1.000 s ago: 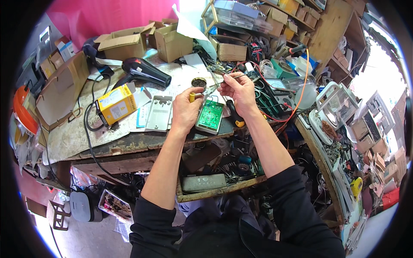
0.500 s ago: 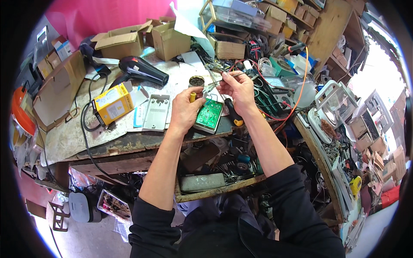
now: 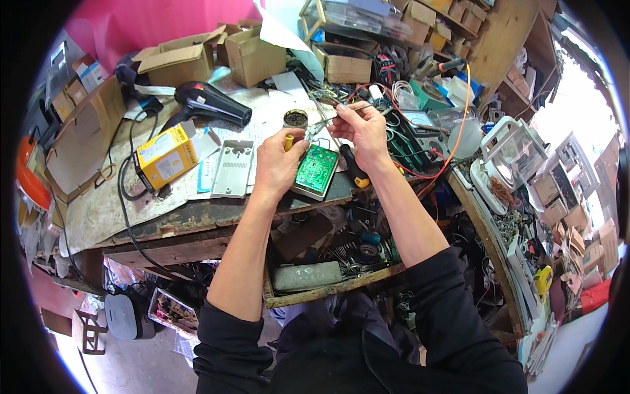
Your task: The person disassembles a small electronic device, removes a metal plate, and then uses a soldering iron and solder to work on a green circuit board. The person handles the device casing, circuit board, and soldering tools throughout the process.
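Green circuit board [image 3: 317, 166] — seated in pale casing [image 3: 310, 193] at the bench's front edge [image 3: 190, 220] | yellow-handled tool [image 3: 289, 142] gripped by the curled left hand [image 3: 278, 164] | thin dark item [image 3: 340, 107] pinched by the narrowly closed right hand [image 3: 365, 136] | round tin [image 3: 295, 119] seen beyond — cardboard box [image 3: 254, 59] farther back
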### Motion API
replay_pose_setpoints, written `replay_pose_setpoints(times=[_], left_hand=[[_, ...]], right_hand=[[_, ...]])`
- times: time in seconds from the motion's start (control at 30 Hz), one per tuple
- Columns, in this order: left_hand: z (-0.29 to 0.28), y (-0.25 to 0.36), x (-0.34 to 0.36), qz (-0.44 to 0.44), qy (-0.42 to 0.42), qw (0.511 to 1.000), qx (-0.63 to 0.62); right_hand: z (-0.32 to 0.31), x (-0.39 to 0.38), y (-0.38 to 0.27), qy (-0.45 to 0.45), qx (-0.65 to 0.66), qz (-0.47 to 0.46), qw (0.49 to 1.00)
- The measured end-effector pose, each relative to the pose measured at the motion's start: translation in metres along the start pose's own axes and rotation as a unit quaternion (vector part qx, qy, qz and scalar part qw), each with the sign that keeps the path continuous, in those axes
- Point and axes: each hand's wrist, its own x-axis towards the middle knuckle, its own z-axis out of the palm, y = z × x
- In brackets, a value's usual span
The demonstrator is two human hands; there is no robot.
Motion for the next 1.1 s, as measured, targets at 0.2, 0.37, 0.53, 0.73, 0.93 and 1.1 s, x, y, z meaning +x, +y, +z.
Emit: replay_pose_setpoints(times=[0.2,0.37,0.53,0.73,0.93,1.1], left_hand=[[0.001,-0.004,0.002,-0.004,-0.011,1.0,-0.017],[0.001,-0.006,0.004,-0.002,-0.032,0.998,-0.057],[0.001,0.003,0.001,-0.008,-0.049,0.995,-0.086],[0.0,0.01,0.0,-0.065,-0.051,0.987,-0.135],[-0.001,0.009,0.002,-0.072,-0.052,0.98,-0.179],[-0.001,0.012,0.002,-0.065,-0.04,0.98,-0.185]], right_hand=[[0.0,0.0,0.0,-0.001,0.004,0.003,1.0],[0.001,-0.001,-0.003,-0.011,0.01,0.011,1.0],[0.002,-0.002,-0.003,-0.025,0.02,0.016,0.999],[0.005,-0.003,-0.006,-0.072,0.03,0.012,0.997],[0.007,-0.002,-0.004,-0.092,0.032,0.013,0.995],[0.005,-0.002,-0.004,-0.097,0.038,0.01,0.994]])
